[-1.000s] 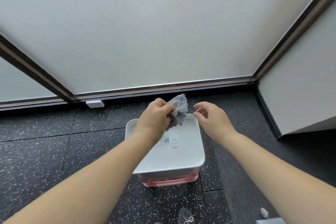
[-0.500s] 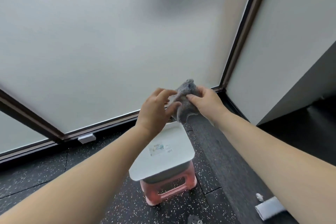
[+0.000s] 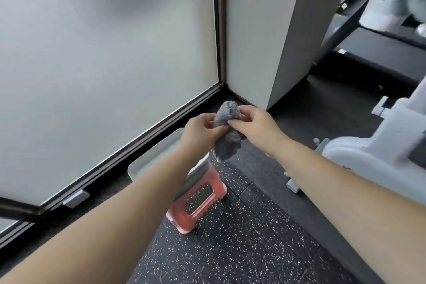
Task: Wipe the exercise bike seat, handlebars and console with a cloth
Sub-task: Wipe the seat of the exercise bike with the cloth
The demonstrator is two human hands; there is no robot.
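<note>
Both bare hands meet near the centre of the view, holding a crumpled grey terry cloth [image 3: 227,138] between them. The left hand [image 3: 200,132] is curled closed on the cloth's left side, thumb and fingers pinching the fabric. The right hand [image 3: 253,125] is closed too, its fingertips [image 3: 231,122] gripping the upper fold, while the loose end hangs below the knuckles. Just under the left forearm, toward seven o'clock from the cloth, stands a pink plastic stool [image 3: 196,203] bearing a white rectangular tray [image 3: 147,163], on speckled black rubber flooring [image 3: 230,249]. At three o'clock, the pale grey base of an exercise machine [image 3: 368,152] sits blurred, well apart from the cloth. Frosted glass panels [image 3: 103,53] fill ten o'clock.
</note>
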